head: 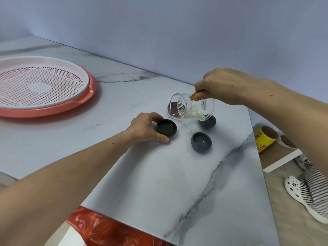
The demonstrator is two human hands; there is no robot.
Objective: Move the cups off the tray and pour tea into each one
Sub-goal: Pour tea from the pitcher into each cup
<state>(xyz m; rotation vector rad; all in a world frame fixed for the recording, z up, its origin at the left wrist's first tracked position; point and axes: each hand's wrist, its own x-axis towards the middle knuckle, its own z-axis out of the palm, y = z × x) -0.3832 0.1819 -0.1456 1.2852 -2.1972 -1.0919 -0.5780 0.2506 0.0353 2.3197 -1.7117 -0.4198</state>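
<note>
At the far left a round pink tray with a white perforated insert sits on the marble-patterned bench, with no cups on it. The left hand curls around a dark green glazed cup, thumb and fingers touching its sides. Just right stands a blue-grey cup, with another blue cup behind it. The right hand is clamped on the amber handle of a tilted clear glass pitcher, its spout over the green cup.
</note>
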